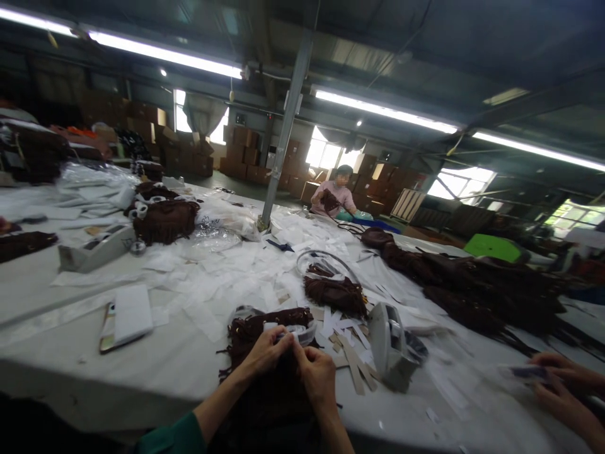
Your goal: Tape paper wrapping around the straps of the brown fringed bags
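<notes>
A dark brown fringed bag (250,330) lies at the table's near edge, directly in front of me. Over its top runs a pale, see-through wrapping (307,334), and small gold-coloured fittings show on the brown material. My left hand (270,350) is closed, thumb and fingers pinching a white strip of that wrapping above the bag. From the other side my right hand (316,372) pinches the same white strip, fingertips almost touching those of the left. Exactly how the strip is fastened is hidden by the fingers.
A tape dispenser (390,347) stands right of the bag, beside loose card strips (354,362). Behind is another brown fringed bag (333,291). A phone (108,328) lies left, partly under a white block. A co-worker's hands (562,384) work at right; another person (338,192) is across the table.
</notes>
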`<state>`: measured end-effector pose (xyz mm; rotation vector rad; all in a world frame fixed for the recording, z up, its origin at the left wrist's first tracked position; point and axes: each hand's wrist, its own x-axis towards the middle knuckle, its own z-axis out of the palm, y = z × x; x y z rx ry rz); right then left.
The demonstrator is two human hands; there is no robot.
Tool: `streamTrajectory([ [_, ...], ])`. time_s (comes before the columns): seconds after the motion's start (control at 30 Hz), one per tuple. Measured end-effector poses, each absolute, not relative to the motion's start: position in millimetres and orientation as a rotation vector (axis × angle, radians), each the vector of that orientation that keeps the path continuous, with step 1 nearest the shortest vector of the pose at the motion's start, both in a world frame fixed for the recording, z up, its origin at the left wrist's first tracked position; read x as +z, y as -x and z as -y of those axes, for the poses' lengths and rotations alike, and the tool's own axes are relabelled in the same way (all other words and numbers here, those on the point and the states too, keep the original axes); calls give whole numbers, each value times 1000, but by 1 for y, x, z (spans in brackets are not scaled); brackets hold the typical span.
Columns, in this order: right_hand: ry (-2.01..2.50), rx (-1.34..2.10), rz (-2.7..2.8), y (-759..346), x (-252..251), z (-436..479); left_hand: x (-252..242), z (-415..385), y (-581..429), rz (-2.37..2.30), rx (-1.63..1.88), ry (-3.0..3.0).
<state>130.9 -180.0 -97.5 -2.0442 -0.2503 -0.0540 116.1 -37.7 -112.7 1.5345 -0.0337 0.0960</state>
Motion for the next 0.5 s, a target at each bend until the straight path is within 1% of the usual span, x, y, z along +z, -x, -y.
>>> streamTrajectory([
  [0.13, 2090, -164, 265, -135, -94, 185, -96, 42, -116, 28, 118, -1487],
  [0.27, 1921, -19, 375, -141, -100, 188, -86, 51, -113, 24, 37, -1299],
  [0.4, 1913, -124, 394, -150, -103, 187, -92, 61, -114, -173, -66, -1040],
  [0.5, 1926, -180, 370, -154, -104, 191, -102, 64, -118, -261, -28, -959],
])
